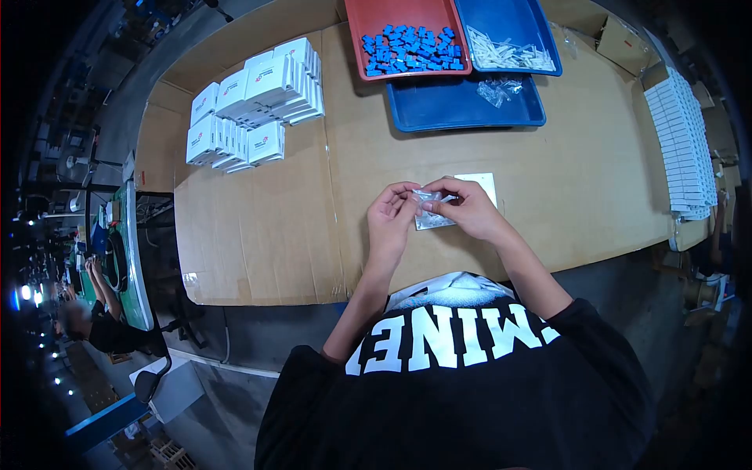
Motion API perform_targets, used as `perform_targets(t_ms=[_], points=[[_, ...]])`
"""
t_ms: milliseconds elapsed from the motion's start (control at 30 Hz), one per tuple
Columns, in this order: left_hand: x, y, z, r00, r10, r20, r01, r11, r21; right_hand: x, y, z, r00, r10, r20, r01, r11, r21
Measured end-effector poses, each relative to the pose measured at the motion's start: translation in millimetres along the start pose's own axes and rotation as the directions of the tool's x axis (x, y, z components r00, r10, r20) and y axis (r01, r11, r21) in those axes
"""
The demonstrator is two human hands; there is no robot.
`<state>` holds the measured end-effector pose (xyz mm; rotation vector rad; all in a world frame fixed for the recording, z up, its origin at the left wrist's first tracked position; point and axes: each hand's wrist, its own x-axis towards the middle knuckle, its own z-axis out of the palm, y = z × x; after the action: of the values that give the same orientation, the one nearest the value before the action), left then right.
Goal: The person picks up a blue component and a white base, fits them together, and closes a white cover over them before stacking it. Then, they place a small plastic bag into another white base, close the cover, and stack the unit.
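Between both hands is a small clear plastic bag (427, 200), pinched near its upper edge. My left hand (389, 219) grips its left side with thumb and fingers pressed together. On the other side, my right hand (470, 210) holds it the same way, fingers curled in. Whatever the bag contains is too small to make out. A flat white box or card (486, 186) lies on the cardboard surface, partly covered by my right hand and the bag.
Stacked white boxes (258, 86) stand at the back left. Behind my hands are a red tray (356, 35) of blue parts, a blue tray (554, 35) of white pieces, and a lower blue tray (462, 117) with clear bags. More white boxes (680, 145) line the right edge. A person (110, 313) sits far left.
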<state>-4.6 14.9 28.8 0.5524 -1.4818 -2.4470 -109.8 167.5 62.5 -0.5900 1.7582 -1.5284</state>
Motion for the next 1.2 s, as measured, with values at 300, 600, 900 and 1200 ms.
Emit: perform_targets(t_ms=[300,600,900,1200], points=[[-2.1,1.5,-6.7,1.0,0.005,0.006,-0.004,0.996,-0.09,5.8,7.7,1.5,0.999,0.03,0.028,-0.035,0.981,0.19],[-7.7,5.0,10.7,0.984,-0.129,-0.121,0.09,0.954,-0.287,11.5,19.8,-20.0,1.0,0.013,-0.023,-0.007,0.966,0.26],[-4.0,-13.0,3.0,0.997,0.035,-0.07,-0.025,0.99,0.139,7.1,29.2,-25.1,0.997,-0.042,-0.072,0.052,0.987,0.149],[-13.0,-15.1,-15.6,0.912,0.299,0.28,-0.379,0.352,0.856,-7.4,41.1,-24.3,0.998,-0.011,-0.069,-0.001,0.984,-0.18]])
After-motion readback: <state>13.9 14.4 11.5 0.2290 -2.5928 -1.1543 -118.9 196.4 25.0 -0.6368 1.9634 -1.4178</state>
